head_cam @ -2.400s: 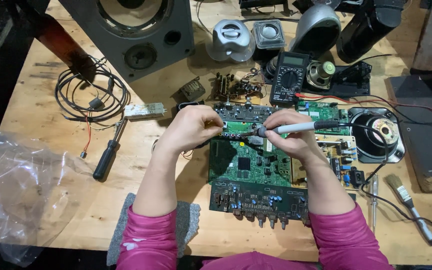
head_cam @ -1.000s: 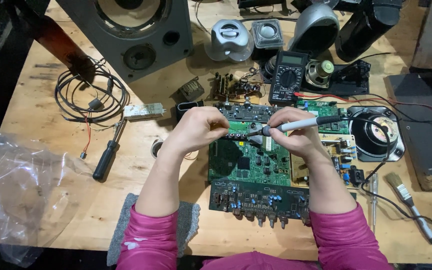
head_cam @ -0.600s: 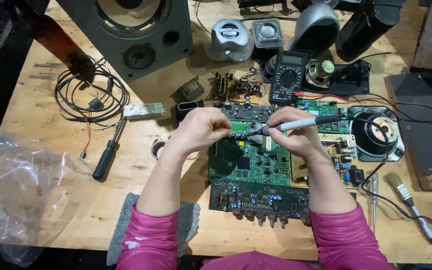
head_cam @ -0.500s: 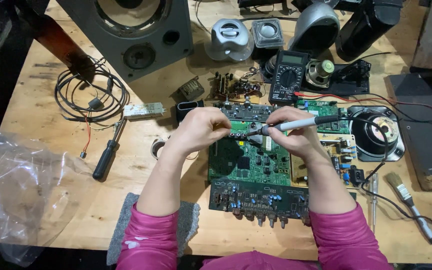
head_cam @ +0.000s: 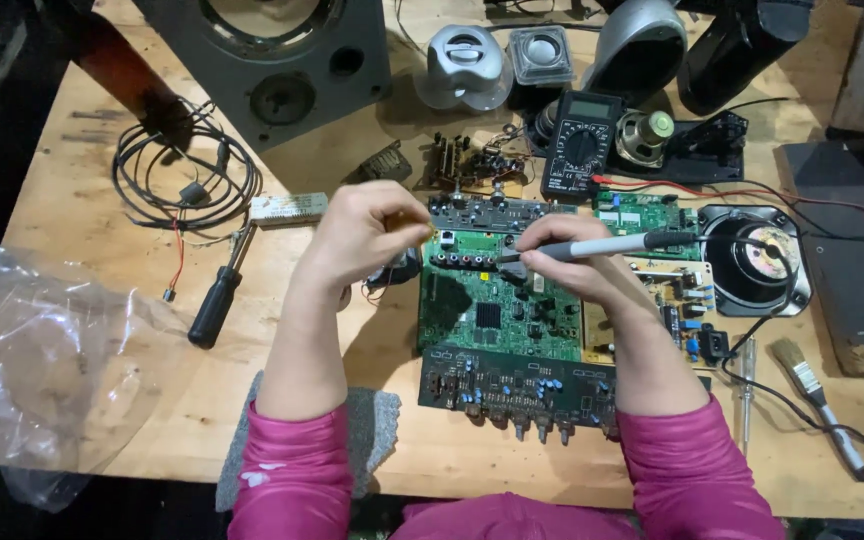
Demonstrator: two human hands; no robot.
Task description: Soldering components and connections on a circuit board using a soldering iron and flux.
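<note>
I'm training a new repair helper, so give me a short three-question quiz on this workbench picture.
1. True or false: the right hand holds a soldering iron over the green circuit board.
2. What lies nearer the left hand: (a) the black-handled screwdriver, (b) the paintbrush?
3. What black meter sits behind the board?

Key: 1 true. 2 a. 3 the multimeter.

A green circuit board (head_cam: 497, 310) with a black lower strip lies on the pale wooden table (head_cam: 82, 180), beside a grey-handled soldering iron (head_cam: 602, 245), a black multimeter (head_cam: 580, 145), a black-handled screwdriver (head_cam: 214, 305), clear plastic bag (head_cam: 32, 370), silver speakers (head_cam: 464, 65) and magenta sleeves (head_cam: 292, 480)
</note>
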